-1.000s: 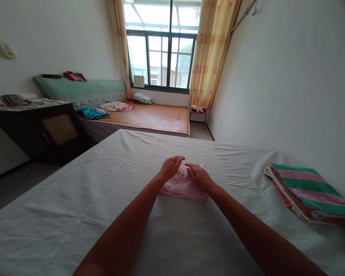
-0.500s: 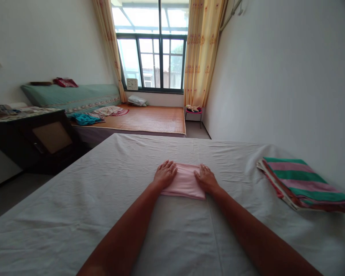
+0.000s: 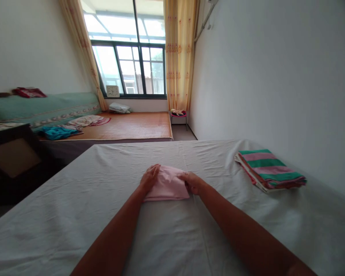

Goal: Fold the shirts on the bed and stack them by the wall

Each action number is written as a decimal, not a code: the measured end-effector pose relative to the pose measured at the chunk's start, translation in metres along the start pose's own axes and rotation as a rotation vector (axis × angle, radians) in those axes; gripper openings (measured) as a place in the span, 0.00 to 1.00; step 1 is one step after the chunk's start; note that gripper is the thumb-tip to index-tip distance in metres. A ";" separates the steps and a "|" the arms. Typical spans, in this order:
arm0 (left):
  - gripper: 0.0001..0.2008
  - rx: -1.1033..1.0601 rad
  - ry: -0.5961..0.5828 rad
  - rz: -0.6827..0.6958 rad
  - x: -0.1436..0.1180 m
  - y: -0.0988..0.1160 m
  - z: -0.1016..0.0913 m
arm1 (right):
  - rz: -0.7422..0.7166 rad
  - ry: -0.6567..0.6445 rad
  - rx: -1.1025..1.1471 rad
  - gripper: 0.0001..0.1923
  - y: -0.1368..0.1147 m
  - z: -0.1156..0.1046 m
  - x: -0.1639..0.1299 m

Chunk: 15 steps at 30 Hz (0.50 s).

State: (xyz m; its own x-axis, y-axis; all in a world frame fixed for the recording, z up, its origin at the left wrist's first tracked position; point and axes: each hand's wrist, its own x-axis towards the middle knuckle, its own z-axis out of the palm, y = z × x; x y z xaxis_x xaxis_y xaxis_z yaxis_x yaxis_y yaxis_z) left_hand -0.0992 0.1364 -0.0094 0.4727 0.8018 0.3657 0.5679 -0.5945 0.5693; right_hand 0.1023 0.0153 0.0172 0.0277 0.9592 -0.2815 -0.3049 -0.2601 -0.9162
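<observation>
Both hands, left hand point(image 3: 150, 178) and right hand point(image 3: 191, 181), pinch the side edges of the folded pink cloth point(image 3: 168, 184) on the bed sheet point(image 3: 74, 214), so an uneven lift could make the fold open.

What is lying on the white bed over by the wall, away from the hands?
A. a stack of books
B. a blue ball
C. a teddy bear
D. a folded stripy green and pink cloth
D: a folded green and pink striped cloth lies on the white bed beside the wall, apart from the pink cloth both hands grip.
</observation>
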 end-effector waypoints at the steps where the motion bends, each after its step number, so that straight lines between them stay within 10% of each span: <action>1: 0.25 -0.053 0.033 -0.023 0.002 -0.004 -0.001 | -0.030 -0.005 0.003 0.18 -0.005 0.000 -0.003; 7: 0.29 -0.129 0.086 -0.110 0.012 -0.024 -0.003 | -0.522 0.095 -0.017 0.20 -0.089 -0.042 -0.034; 12: 0.29 -0.077 0.049 -0.120 0.014 -0.019 -0.004 | -0.842 0.487 -0.009 0.20 -0.160 -0.153 -0.089; 15: 0.28 -0.037 0.029 -0.118 0.016 -0.014 -0.005 | -0.730 0.893 -0.111 0.18 -0.152 -0.231 -0.124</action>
State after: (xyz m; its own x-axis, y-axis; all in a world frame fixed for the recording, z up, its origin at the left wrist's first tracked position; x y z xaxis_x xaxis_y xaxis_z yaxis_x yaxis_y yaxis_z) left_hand -0.1032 0.1573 -0.0075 0.3842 0.8679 0.3150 0.5929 -0.4934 0.6364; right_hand 0.3656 -0.0894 0.1257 0.8385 0.4766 0.2640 0.1448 0.2722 -0.9513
